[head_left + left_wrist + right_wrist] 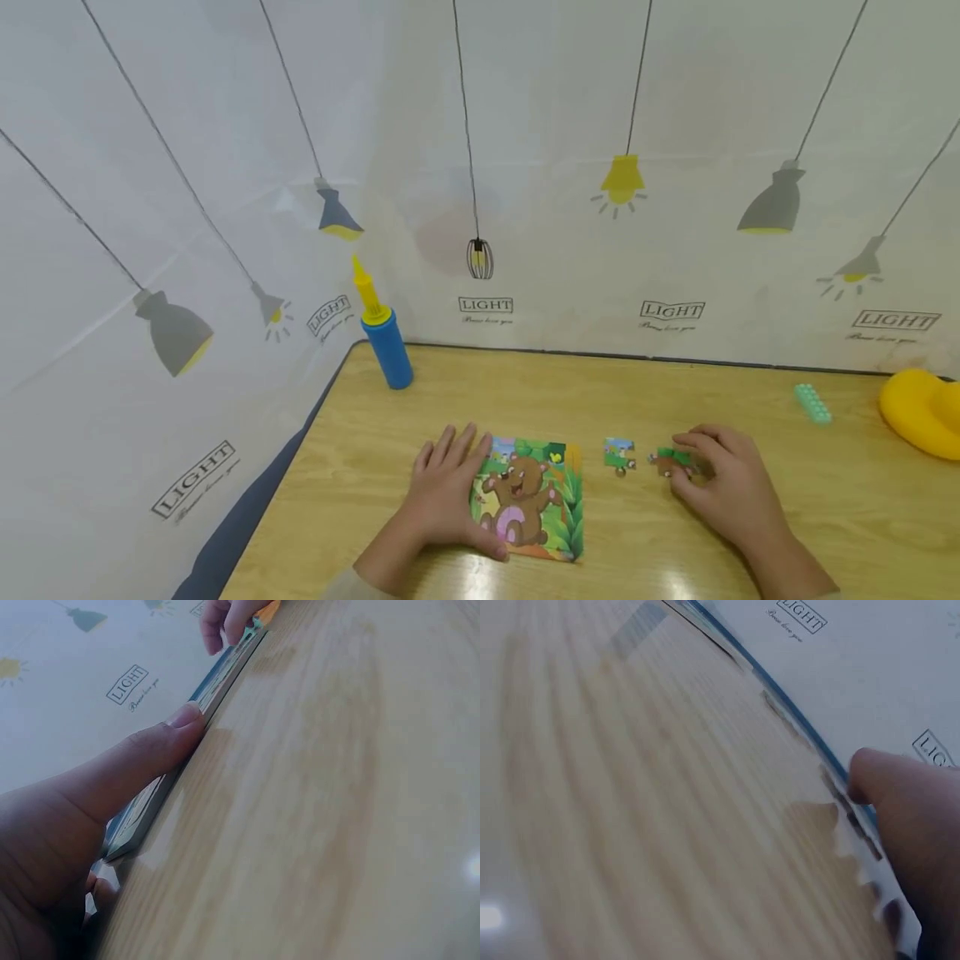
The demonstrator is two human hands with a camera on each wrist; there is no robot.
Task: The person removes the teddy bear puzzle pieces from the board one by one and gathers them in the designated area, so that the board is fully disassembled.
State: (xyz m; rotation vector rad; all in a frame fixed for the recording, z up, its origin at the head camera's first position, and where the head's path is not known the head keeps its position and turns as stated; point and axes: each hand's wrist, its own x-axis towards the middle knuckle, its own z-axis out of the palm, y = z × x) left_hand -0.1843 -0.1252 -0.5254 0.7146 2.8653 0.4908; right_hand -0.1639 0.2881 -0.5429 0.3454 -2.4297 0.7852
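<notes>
A square jigsaw puzzle with a brown bear among green leaves lies flat on the wooden table. My left hand is spread along its left side, fingers straight and thumb at the near edge. The left wrist view shows that thumb touching the puzzle's edge. To the right of the puzzle lies a loose puzzle piece in blue and green. My right hand pinches another puzzle piece, green and brown, between thumb and fingers at table level. Its right part is hidden by the fingers.
A blue hand pump with a yellow top stands at the back left. Toward the back right lie a mint-green studded block and a rounded yellow object, cut off by the frame. A printed wall covering rises behind the table.
</notes>
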